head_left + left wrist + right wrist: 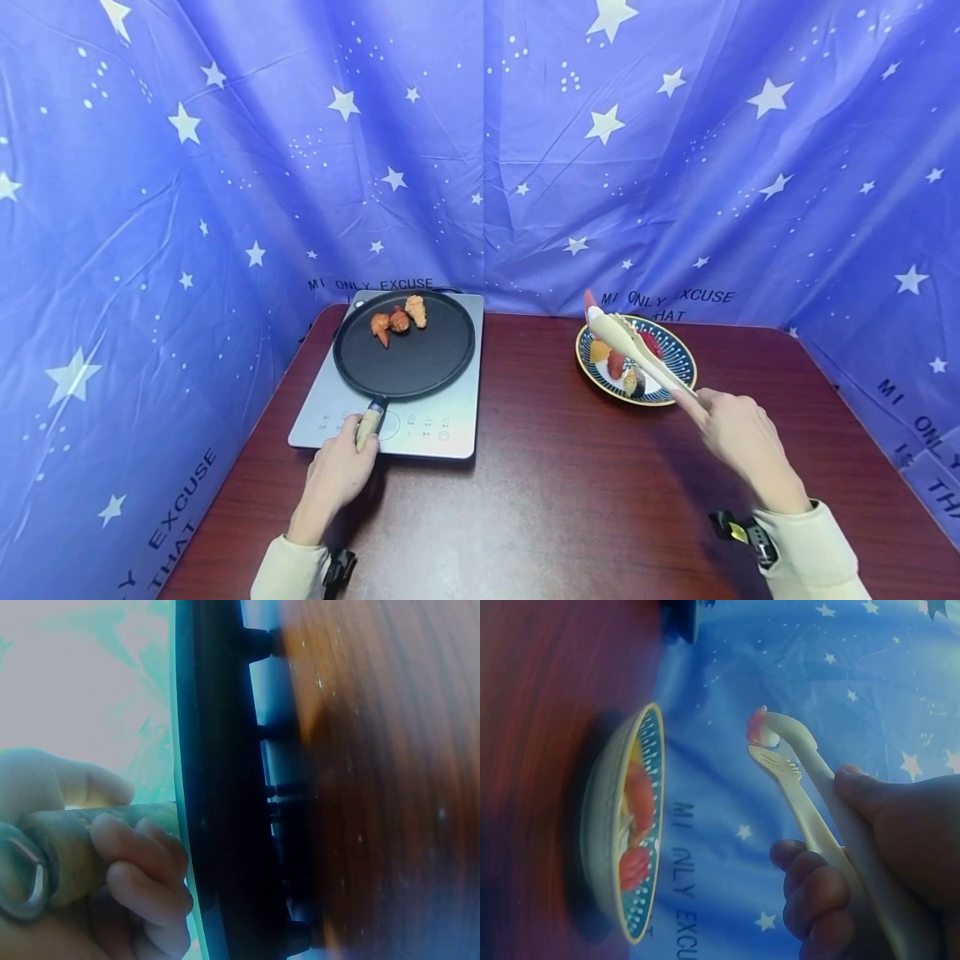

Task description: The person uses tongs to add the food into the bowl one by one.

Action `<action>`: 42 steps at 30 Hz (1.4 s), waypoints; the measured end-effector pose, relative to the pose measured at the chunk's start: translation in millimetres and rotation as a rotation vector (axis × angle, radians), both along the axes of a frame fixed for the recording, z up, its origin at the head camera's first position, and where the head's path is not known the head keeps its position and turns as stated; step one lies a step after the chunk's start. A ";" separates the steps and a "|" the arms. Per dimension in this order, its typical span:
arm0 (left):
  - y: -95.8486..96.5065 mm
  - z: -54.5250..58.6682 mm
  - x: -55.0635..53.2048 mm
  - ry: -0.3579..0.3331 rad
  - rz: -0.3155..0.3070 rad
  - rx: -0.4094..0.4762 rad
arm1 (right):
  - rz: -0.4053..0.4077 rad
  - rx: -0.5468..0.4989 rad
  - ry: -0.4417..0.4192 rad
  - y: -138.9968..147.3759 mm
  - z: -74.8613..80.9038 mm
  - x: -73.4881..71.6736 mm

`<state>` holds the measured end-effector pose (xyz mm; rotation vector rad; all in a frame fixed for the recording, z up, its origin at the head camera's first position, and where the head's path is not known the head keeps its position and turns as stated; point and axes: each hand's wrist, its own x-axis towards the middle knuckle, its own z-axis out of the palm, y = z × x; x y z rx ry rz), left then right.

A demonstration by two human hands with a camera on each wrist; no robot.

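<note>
a steady grip on one side, a careful pinch on the other

a blue star-print curtain (487,167) hangs round a reddish-brown table (540,500). on the table's left part lies a flat silver cooktop (461,417), and on it a round black pan (405,362), its handle (366,427) pointing towards the person. well apart to the right stands a patterned plate (681,367).

the right hand (742,442) holds pale tongs (626,342), thumb along one arm, fingers curled on the other, the arms brought close together at the tips. the left hand (339,471) has its fingers wrapped round the handle; a firm hold without push or tilt should steady the pan best.

in the pan, towards its far edge, three food pieces sit close together: a brown wing (381,327), a dark brown lump (399,319) and a golden piece (416,311). the plate bears several more, among them a dark-wrapped piece (633,382).

smallest is the pink-and-white piece (758,727) at the tongs' tips, raised above the plate. it seems caught only by the ends, so i'd use an even squeeze: too light may drop it, too hard may twist it out. a level, unhurried wrist would suit. how securely it is pinched, i cannot tell.
</note>
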<state>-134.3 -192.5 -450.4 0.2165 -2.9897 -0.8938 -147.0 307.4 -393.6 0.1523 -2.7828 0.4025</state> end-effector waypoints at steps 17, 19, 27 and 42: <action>-1.8 -1.1 0.2 0.010 -0.002 -0.002 | 0.078 0.018 0.004 -54.2 19.3 -18.9; -2.4 -1.2 0.1 0.011 0.000 -0.005 | 0.097 0.023 -0.004 -62.3 18.5 -23.0; -1.2 -3.3 -2.1 0.015 -0.004 0.008 | 0.228 0.027 0.037 -99.2 4.7 -38.5; 0.3 -2.0 -1.1 0.018 -0.002 -0.002 | 0.290 -0.005 0.037 -140.2 3.5 -45.6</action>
